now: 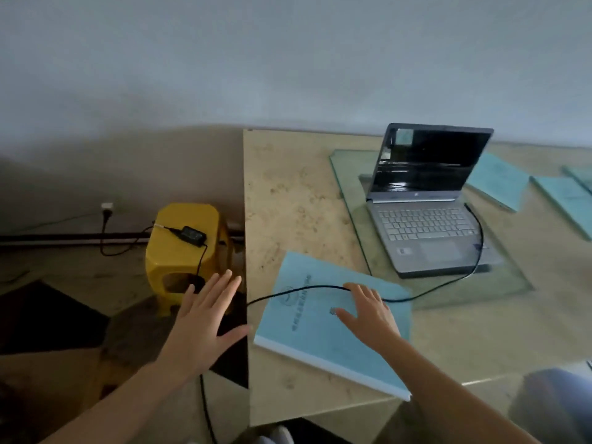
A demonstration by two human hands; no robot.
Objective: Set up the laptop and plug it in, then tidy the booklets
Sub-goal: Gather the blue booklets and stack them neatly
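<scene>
Both hands spread open, right hand (368,312) on blue booklet (323,328), its print blurred; left hand (205,318) beside table (288,187).

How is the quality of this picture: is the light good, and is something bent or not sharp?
Head view: dim, flat light, no hard shadows; the wide lens bends the table edge and the wall line; the print on the near booklet is too soft to read; the dark laptop screen shows pale reflections; both hands are slightly soft.

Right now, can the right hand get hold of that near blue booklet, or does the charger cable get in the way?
Probably yes. The right hand already rests flat on the near booklet. The charger cable lies across the cover, so lifting would likely drag it.
</scene>
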